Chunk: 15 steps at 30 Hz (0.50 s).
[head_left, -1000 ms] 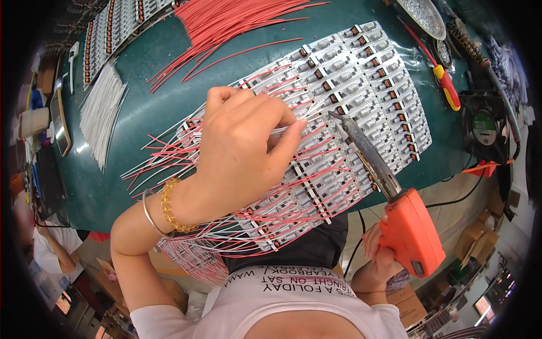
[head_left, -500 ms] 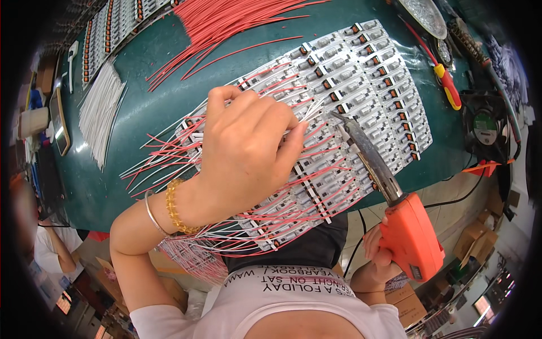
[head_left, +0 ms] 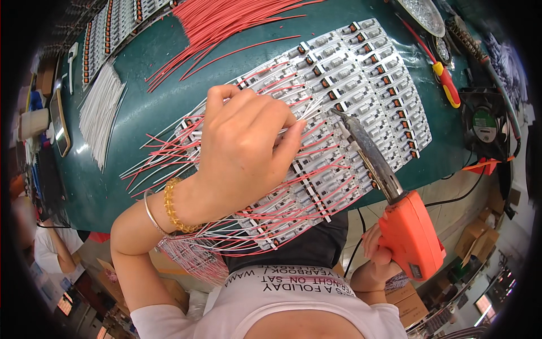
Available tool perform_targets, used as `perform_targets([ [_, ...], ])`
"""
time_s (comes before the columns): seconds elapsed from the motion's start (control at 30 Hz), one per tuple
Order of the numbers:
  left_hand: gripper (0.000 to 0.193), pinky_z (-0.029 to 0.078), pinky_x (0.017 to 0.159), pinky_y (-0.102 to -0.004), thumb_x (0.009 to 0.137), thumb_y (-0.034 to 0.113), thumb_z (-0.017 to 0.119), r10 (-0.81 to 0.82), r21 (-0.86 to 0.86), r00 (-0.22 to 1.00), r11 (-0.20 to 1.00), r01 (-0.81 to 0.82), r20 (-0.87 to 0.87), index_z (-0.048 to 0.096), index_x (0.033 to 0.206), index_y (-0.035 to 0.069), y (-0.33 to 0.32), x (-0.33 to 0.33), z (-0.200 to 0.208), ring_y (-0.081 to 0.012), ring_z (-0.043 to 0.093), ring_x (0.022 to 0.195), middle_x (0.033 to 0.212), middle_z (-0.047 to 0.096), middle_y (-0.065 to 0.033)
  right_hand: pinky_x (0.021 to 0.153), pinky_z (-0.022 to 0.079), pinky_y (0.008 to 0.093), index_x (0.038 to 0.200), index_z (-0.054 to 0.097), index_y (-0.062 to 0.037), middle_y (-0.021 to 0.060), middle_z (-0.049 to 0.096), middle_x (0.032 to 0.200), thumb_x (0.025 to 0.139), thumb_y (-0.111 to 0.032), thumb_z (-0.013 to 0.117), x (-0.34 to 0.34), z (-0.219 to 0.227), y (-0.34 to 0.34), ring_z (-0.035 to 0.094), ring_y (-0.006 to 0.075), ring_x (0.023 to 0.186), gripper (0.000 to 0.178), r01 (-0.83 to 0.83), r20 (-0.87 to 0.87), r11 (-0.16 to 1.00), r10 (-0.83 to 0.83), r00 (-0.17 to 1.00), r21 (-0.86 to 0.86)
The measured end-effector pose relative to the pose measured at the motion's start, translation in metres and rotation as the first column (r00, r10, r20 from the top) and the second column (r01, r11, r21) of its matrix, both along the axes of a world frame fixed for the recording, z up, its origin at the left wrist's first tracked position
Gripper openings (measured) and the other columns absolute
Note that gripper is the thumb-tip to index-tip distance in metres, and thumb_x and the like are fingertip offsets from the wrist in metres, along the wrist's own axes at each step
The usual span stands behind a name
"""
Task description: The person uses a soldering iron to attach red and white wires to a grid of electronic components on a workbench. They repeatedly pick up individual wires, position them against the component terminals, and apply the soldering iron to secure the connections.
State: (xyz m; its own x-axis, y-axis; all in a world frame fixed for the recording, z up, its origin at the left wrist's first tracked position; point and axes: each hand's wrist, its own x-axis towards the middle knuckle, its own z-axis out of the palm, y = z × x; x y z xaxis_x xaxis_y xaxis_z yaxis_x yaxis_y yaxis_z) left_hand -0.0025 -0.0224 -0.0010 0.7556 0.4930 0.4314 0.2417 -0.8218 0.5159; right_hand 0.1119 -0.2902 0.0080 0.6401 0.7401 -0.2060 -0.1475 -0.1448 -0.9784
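My left hand [head_left: 245, 144] is above a panel of small circuit boards [head_left: 344, 73], pinching several white wires [head_left: 311, 108] between thumb and fingers. The free ends of these wires point right, toward the boards. My right hand [head_left: 377, 248] is wrapped round the handle of an orange soldering gun [head_left: 412, 234]. Its dark tip [head_left: 337, 114] hovers at the boards, a little right of the wire ends; whether it touches cannot be made out. Red wires [head_left: 324, 175] and white ones are attached along the left part of the panel, and their loose ends trail left and down under my left wrist.
Loose red wires [head_left: 226, 28] lie at the back, with a bundle of white wires [head_left: 103, 110] at left. A red-yellow screwdriver [head_left: 446, 85], a metal dish [head_left: 423, 16] and a black fan [head_left: 484, 125] are at right. Another person's arm [head_left: 61, 251] shows at lower left.
Little differs. My left hand has shifted very slightly, and the white wire ends sit a touch differently near the tip. The soldering gun is almost in the same place.
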Motion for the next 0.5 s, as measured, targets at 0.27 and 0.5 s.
perform_targets([
  [0.27,0.014,0.038,0.071,-0.0352,0.073,0.002,0.075,-0.013,-0.001,1.000,1.000,0.013,-0.003,0.061,0.070,0.006,0.000,0.001,0.002,-0.0198,0.052,0.059,0.063,0.058,-0.0013,0.041,0.039,0.0228,0.124,0.036,0.0164,-0.0022,0.043,0.047,0.082,-0.065,0.058,-0.006,-0.005,0.009,0.041,0.0089,0.036,0.094,0.030,0.200,0.999,-0.026,0.980,-0.019],
  [0.5,0.010,0.037,0.067,-0.0305,0.073,0.002,0.075,-0.033,0.054,0.997,0.998,0.029,0.073,0.066,0.076,0.005,0.010,-0.006,0.018,-0.0171,0.051,0.058,0.062,0.057,-0.0008,0.040,0.037,0.0224,0.125,0.040,0.0134,-0.0027,0.043,0.047,0.084,-0.062,0.059,0.000,-0.018,-0.018,0.040,0.0087,0.036,0.088,0.071,0.146,0.993,-0.083,0.986,0.090],
])
